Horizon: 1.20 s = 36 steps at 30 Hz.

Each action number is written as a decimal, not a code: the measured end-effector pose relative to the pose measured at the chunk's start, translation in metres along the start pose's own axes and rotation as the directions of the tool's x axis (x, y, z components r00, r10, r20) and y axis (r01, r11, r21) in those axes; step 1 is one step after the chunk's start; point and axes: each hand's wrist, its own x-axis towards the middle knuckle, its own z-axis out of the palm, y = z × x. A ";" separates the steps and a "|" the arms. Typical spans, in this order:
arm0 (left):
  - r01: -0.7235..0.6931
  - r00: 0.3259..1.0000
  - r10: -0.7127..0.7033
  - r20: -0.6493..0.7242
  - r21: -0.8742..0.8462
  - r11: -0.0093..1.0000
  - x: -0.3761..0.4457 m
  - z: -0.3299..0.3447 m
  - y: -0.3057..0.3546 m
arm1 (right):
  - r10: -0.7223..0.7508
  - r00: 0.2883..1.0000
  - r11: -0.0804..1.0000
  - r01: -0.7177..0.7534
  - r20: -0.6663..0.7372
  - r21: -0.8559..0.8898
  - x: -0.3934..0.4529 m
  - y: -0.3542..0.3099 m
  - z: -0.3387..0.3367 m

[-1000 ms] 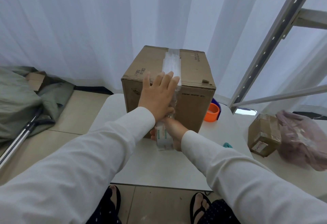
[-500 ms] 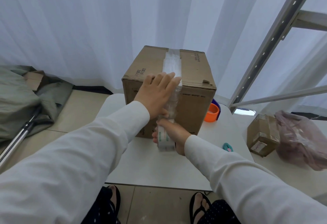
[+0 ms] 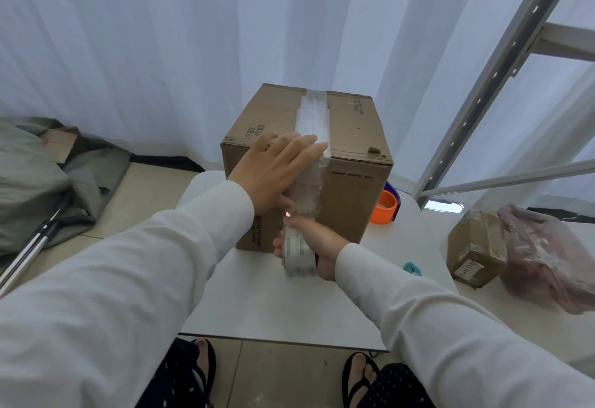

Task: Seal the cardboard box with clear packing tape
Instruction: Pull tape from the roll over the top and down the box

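Note:
A brown cardboard box [image 3: 351, 130] stands on a white table [image 3: 277, 307]. A strip of clear tape [image 3: 313, 114] runs along the box's top seam and down its near face. My left hand [image 3: 273, 172] lies flat on the near face at the top edge, its fingers spread on the tape. Below it, my right hand [image 3: 318, 243] grips a roll of clear packing tape [image 3: 297, 254]. The tape stretches from the roll up to the box. The roll sits close to the lower part of the near face.
An orange tape ring [image 3: 384, 209] with a blue one behind it lies right of the box. A small teal object [image 3: 412, 268] rests on the table. A smaller taped box [image 3: 476, 246] and a pink plastic bag [image 3: 547, 256] sit at right. A metal shelf frame [image 3: 483, 85] rises behind them. Grey fabric [image 3: 32, 179] lies on the floor at left.
My right hand has pulled the tape roll a little down and away from the box's face. My left hand has slid slightly up towards the top edge.

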 end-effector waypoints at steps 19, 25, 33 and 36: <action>0.109 0.992 -0.094 0.088 -0.183 0.977 -0.003 -0.001 0.008 | -0.061 0.998 0.995 0.062 0.021 -0.082 -0.008 0.006 -0.002; 0.153 0.987 -0.147 0.068 -0.099 0.983 0.000 0.004 0.020 | -0.084 0.995 0.993 0.079 -0.053 -0.085 -0.008 0.003 0.006; 0.161 0.981 -0.160 -0.105 0.003 0.987 -0.001 0.016 0.024 | -0.089 0.991 0.996 0.088 -0.103 -0.011 -0.008 -0.002 0.013; 0.184 0.980 -0.188 -0.065 -0.058 0.981 -0.001 0.011 0.025 | -0.085 0.992 0.996 0.087 -0.089 0.024 -0.007 -0.007 0.013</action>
